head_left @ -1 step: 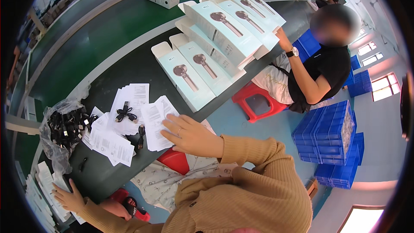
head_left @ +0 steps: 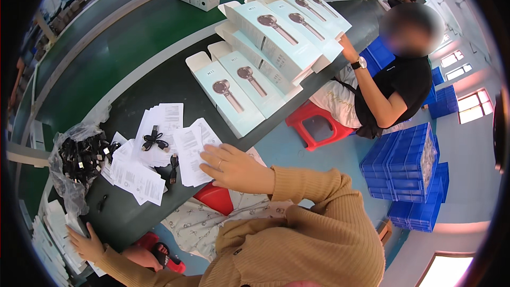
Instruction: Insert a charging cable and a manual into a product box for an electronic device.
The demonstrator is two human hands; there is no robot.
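Observation:
My right hand (head_left: 234, 168) is open and lies over the near edge of a fanned stack of printed leaflets (head_left: 190, 151), fingers stretched. At the lower left, my left hand (head_left: 87, 243) is open, fingers apart, against a row of pale cartons (head_left: 57, 228); whether it presses on them I cannot tell. Between the hands are more loose leaflets (head_left: 139, 178), with a bundled black USB cable (head_left: 155, 139) on top. Another black cable (head_left: 173, 169) lies beside the stack, and a small black cable piece (head_left: 102, 202) rests on the dark table.
A clear plastic bag (head_left: 79, 165) full of black cables stands at the table's left. Light-blue boxes (head_left: 228, 93) with a handheld device pictured on them fill the right side. A co-worker (head_left: 390, 79) sits beyond on a red stool (head_left: 319, 125). Blue crates (head_left: 398, 165) stand on the floor.
My right hand has shifted very slightly toward me on the leaflets. My left hand has moved a touch to the right. Nothing else visibly differs.

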